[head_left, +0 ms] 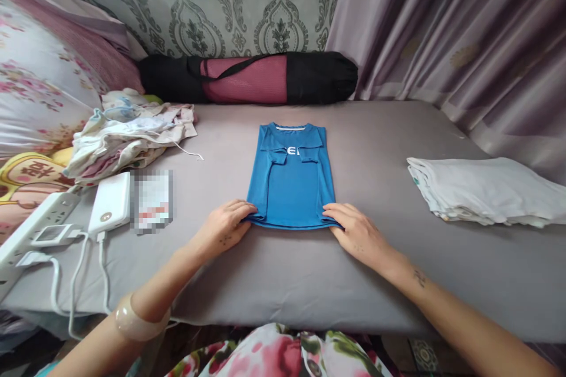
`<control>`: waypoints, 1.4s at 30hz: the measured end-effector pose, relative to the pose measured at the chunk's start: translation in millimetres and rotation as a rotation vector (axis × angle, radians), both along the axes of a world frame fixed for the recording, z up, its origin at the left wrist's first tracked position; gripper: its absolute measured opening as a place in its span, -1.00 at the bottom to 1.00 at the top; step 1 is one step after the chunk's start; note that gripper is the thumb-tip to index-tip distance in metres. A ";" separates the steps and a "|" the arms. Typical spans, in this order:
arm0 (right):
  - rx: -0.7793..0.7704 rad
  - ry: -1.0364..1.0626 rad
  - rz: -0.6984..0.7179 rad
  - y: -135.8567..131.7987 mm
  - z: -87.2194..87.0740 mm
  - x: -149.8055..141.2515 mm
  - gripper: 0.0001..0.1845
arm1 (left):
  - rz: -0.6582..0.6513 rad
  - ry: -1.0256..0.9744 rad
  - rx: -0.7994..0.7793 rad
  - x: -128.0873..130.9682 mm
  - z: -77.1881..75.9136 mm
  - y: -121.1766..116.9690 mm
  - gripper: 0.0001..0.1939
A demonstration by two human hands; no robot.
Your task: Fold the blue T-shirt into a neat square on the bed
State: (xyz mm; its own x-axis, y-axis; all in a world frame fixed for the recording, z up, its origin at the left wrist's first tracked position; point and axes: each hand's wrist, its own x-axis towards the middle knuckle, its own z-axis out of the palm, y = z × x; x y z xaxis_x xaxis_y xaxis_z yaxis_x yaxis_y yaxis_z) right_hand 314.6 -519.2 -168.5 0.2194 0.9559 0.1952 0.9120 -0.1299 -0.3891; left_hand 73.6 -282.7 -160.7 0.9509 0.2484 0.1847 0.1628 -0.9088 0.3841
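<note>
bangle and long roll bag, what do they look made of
Bangle: glossy stone or perhaps plastic, from its cloudy sheen and highlight. Roll bag: matte fabric, judging by its soft wrinkles; the pink middle seems mesh, from its fine grid.

Blue shirt (294,185): cloth, smooth and matt, thin knit look. Grey sheet (367,177): matt cloth, mostly smooth, faint wrinkles near front edge. Long roll bag (243,79): matt black cloth, pink mesh-textured panel. Curtain (398,23): cloth, soft satiny sheen. Power bank (112,200) and power strip (55,209): smooth white plastic. Bangle (132,324): glossy, polished, material unclear. Folded white stack (481,188): soft matt cloth
</note>
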 end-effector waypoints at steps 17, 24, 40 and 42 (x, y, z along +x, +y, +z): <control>-0.100 0.017 -0.424 35.9 -4.6 17.6 -0.69 | 0.511 -0.014 -0.405 42.0 -8.9 15.1 -0.66; -0.119 -0.050 -0.429 30.6 -7.5 20.3 -0.65 | 0.507 -0.031 -0.293 37.5 -9.4 13.3 -0.71; -0.105 -0.214 0.190 53.4 -2.7 -35.4 -0.41 | -0.034 0.126 0.277 47.4 -21.2 -42.6 -0.33; -0.134 -0.198 0.199 52.4 -3.9 -32.5 -0.40 | -0.036 0.149 0.268 42.7 -26.3 -39.2 -0.33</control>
State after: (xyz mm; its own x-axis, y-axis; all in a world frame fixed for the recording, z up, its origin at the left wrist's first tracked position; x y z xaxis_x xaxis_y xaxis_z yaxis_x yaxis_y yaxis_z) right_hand 282.2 -466.8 -172.3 -0.0041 0.9964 0.0849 0.9810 0.0205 -0.1929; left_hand 116.4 -321.9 -187.0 0.9798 0.1749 0.0969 0.1648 -0.9809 0.1038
